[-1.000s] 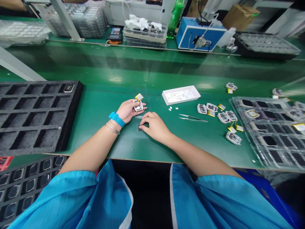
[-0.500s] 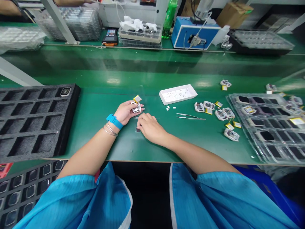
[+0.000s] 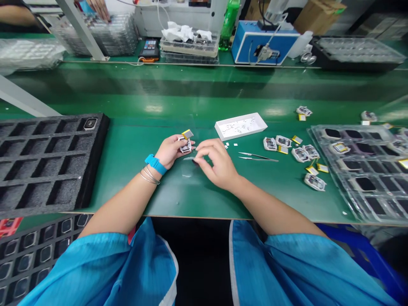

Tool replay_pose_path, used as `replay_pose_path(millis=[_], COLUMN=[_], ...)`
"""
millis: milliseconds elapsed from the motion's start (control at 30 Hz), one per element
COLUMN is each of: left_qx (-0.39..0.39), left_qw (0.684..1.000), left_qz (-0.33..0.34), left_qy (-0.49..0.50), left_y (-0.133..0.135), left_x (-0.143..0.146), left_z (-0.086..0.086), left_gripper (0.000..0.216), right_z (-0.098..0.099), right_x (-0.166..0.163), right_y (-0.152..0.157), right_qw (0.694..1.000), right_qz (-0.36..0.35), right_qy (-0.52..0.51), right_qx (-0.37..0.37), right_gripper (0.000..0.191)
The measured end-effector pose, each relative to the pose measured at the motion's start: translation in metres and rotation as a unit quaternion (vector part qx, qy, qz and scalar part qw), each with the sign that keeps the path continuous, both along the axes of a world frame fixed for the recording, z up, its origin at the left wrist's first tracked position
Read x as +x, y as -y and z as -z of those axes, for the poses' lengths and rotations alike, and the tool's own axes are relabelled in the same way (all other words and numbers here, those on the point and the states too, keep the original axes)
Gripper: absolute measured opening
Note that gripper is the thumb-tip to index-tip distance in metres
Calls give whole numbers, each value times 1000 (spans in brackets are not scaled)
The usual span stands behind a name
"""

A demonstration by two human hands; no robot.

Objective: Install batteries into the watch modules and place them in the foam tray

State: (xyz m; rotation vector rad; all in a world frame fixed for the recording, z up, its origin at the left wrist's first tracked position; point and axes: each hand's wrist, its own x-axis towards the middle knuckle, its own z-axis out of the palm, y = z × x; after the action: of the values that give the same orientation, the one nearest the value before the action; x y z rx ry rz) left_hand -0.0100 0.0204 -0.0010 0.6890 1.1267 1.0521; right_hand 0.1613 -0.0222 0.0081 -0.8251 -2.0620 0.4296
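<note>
My left hand (image 3: 172,149) is closed round a small white watch case (image 3: 185,145) with a yellow battery (image 3: 187,134) sticking up from it. My right hand (image 3: 216,163) hovers just right of it above the green table (image 3: 178,187), its thumb and forefinger pinched on a small dark piece that I cannot make out. A thin clear film (image 3: 186,173) lies on the table below both hands. Metal tweezers (image 3: 257,157) rest to the right of my right hand.
A white tray (image 3: 241,126) of tiny parts sits behind the tweezers. Several loose watch cases (image 3: 301,154) lie beside a clear blister tray (image 3: 363,170) at right. A black foam tray (image 3: 47,157) fills the left. A blue machine (image 3: 264,42) stands at the back; another person's hand (image 3: 98,8) shows at the far left.
My right hand has lifted off the table and moved up and right toward the watch case, pinching a small piece. The left hand has hardly moved.
</note>
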Motion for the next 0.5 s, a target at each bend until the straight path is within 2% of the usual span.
replay_pose_path(millis=[133,267,500], left_qx=[6,7,3], left_qw=[999,999,997], left_qz=[17,39,78], left_qy=[-28,-27,-12], left_y=[7,12,16], left_x=[6,10,11], left_z=[-5,-7,-6], left_gripper=[6,16,13], right_z=[4,12,14], right_x=[7,7,3], right_y=[-11,-18,-21], right_qw=[987,963,949], right_qz=[46,58,36], right_qy=[-111,-159,-188], right_qx=[-102,-208,-250], right_gripper=[11,11,15])
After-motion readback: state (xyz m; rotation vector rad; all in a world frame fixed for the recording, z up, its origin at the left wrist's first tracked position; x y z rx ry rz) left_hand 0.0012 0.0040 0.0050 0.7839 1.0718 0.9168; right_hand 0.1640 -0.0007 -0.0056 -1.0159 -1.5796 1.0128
